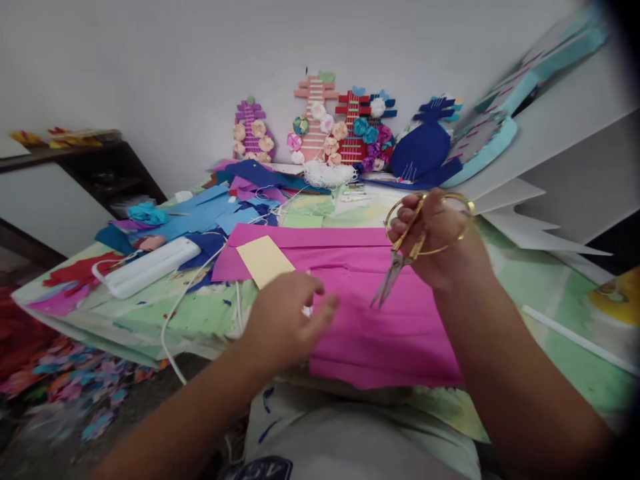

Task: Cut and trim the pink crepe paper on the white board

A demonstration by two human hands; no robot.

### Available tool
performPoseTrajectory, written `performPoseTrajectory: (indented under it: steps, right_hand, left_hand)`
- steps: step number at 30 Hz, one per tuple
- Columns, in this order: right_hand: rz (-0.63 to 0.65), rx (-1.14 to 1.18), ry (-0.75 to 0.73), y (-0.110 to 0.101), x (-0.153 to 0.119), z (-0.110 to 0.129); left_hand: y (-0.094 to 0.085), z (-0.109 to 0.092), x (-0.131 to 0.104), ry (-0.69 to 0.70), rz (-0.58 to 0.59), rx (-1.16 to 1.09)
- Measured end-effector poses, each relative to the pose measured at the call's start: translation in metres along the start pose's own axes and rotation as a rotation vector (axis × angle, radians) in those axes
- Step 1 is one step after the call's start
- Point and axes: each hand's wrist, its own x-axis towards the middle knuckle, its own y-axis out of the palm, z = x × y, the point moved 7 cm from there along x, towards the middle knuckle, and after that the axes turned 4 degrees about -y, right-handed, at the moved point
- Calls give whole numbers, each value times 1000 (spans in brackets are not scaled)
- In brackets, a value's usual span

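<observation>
In my right hand [435,230] are gold-handled scissors [395,267], held above the table with the blades pointing down and slightly parted. Beneath them a sheet of bright pink crepe-like paper [380,340] lies spread, creased, with its near side reaching the table edge. My left hand [290,320], a little blurred, is over the left part of the pink sheet. Its thumb and fingers are apart and curved, and a small white patch shows beside them. A pale yellow card [265,260] rests on the pink sheet just beyond that hand, which partly covers it.
A white power strip [153,267] with a cable lies at left. Blue and purple scraps [215,207] are piled behind it. Decorated instrument shapes [315,120] lean on the wall, near white string [330,175]. A white stick [580,339] lies at right. Paper bits [75,380] litter the floor.
</observation>
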Motion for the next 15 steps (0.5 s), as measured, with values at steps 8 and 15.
performPoseTrajectory:
  steps: [8,15]
  right_hand:
    - [-38,99,581,14,-6,-89]
    - [-189,-141,540,-9,-16,-107]
  left_hand:
    - [68,25,-70,257,256,497]
    - [79,26,-35,180,443,554]
